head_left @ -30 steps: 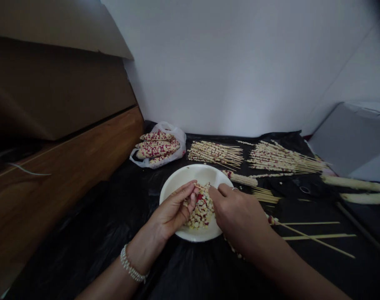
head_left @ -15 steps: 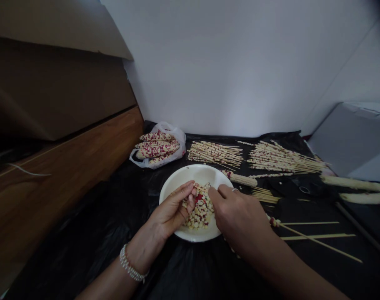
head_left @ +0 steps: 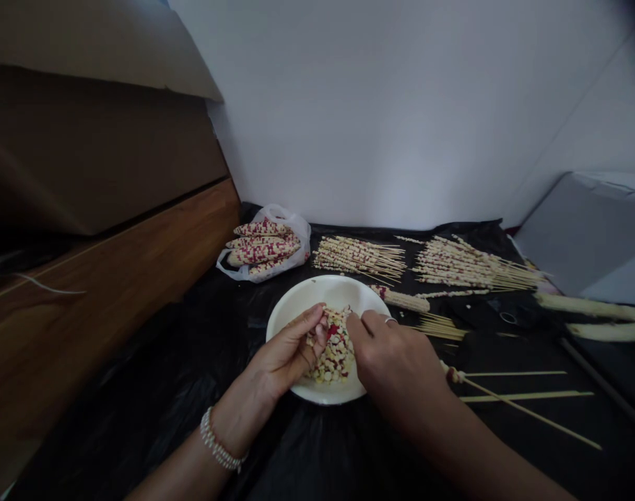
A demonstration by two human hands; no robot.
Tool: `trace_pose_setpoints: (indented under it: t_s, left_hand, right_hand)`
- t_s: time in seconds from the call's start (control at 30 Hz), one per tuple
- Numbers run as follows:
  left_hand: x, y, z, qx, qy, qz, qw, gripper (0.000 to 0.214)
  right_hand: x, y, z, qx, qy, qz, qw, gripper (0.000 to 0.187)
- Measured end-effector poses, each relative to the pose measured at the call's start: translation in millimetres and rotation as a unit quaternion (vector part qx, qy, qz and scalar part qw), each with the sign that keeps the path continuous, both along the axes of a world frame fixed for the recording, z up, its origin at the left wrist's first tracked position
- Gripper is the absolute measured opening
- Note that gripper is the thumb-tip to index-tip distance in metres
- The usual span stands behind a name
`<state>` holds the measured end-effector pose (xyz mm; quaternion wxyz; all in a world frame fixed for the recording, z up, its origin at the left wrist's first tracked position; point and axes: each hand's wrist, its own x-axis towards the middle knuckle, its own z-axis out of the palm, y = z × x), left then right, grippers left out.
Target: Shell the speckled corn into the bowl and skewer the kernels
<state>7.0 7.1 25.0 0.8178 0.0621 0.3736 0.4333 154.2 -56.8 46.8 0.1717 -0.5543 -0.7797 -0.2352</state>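
Observation:
Over a white bowl [head_left: 291, 296] of loose cream and dark red corn kernels [head_left: 334, 358], both my hands are closed and close together. Between thumb and fingers, my left hand [head_left: 291, 348] pinches what looks like a corn kernel, mostly hidden by the fingertips. My right hand [head_left: 395, 355] grips a thin bamboo skewer [head_left: 537, 412] threaded with kernels. Its bare end slants out to the lower right from beneath my right forearm, and its other end reaches toward my left fingertips. The hand covers the skewer's middle.
Behind the bowl lie a plastic bag of corn cobs [head_left: 265, 247], two piles of kernel-threaded skewers [head_left: 356, 256] and a partly stripped cob [head_left: 406, 300]. Bare skewers [head_left: 440, 327] lie right of the bowl. Two pale bare cobs [head_left: 589, 306] rest farther right on black plastic sheeting [head_left: 192, 376].
My right hand has shifted slightly left, and the skewer's bare end has swung a little down and left. My left hand stays almost in place.

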Motion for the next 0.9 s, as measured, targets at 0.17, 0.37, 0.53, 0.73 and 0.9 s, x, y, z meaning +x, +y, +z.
trace_pose_setpoints:
  t_s: [0.17, 0.37, 0.53, 0.73, 0.9]
  left_hand:
    - [1, -1, 0.8, -0.007, 0.0, -0.007, 1.0, 0.009]
    - [2, -2, -2.0, 0.003, -0.008, -0.009, 1.0, 0.009]
    - [0, -1, -6.2, 0.013, -0.016, -0.014, 1.0, 0.013]
    - [4, -11, -4.0, 0.02, -0.017, -0.067, 0.997, 0.013]
    - [7, -14, 0.2, 0.042, -0.032, -0.082, 0.995, 0.012]
  right_hand:
    - [-3, -1, -1.4, -0.002, -0.001, -0.018, 1.0, 0.013]
    - [-4, 0, -5.5, 0.013, 0.003, -0.01, 1.0, 0.011]
    - [-5, -1, -5.9, 0.018, 0.025, 0.002, 1.0, 0.011]
    - [-8, 1, -10.5, 0.026, 0.033, 0.013, 0.999, 0.013]
    - [-6, 2, -10.9, 0.03, 0.038, 0.006, 0.999, 0.015]
